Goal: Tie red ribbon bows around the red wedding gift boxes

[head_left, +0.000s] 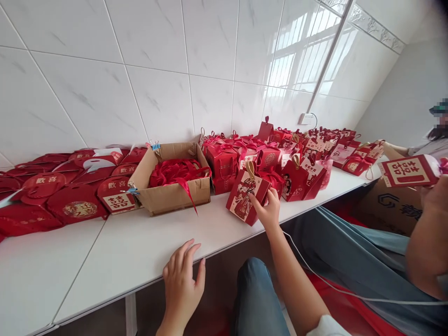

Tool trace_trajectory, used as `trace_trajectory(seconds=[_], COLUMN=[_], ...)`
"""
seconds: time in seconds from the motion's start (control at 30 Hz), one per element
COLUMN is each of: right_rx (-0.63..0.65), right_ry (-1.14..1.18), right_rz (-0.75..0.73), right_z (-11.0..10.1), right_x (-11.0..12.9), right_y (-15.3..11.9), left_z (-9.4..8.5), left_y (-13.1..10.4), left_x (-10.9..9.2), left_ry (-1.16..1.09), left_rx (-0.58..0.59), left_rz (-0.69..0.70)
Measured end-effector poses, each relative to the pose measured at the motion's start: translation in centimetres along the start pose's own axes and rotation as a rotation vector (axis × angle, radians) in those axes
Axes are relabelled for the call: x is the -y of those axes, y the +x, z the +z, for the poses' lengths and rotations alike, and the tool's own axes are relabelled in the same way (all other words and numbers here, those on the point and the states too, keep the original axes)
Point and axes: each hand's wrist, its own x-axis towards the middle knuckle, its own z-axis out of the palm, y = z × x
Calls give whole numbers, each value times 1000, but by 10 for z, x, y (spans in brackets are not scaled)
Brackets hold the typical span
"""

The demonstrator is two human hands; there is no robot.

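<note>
A person's left hand (184, 280), palm down with fingers loosely spread and holding nothing, hovers at the front edge of a white table (140, 247), while the right hand (269, 210) grips the side of a red illustrated gift box (247, 198) between thumb and fingers. The box, topped by a gold loop (249, 169), tilts above the tabletop near its front edge; whether its lower corner touches the surface cannot be told. Just beyond, an open cardboard carton (178, 198) holds a tangle of red ribbon (175, 173), one strand trailing over its front wall. Red gift pouches (77, 200) overlap to its left, and ribbon-tied red boxes (220, 163) crowd its right. At far right, a co-worker's hand (436, 198) holds a double-happiness box (408, 171). White marbled tiles (154, 56) line the wall behind.
</note>
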Motion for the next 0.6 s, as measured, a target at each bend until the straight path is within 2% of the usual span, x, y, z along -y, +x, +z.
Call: trace_trajectory(seconds=[0.1,0.2,0.27,0.33,0.43,0.53,0.6], right_rx=[-86,-205,-314,-475,-638,-635,-596], right_ry=[112,190,153,-24,-322,-481,-507], right_rz=[-4,131,234,217,141,168,204], right_z=[-24,-63,-94,-127,-172,-204,-215], right_x=[15,20,9,-15,-71,-132,-165], right_y=[-22,-45,-50,-42,-2,53,87], left_z=[-1,-1,1,2,4,5,5], left_y=[2,3,3,3,3,4,5], left_x=[2,4,4,3,2,2,2], left_ry=[-19,-21,-1,23,57,73,70], left_rx=[17,24,15,-5,-20,-25,-28], left_rz=[14,34,50,63,73,74,73])
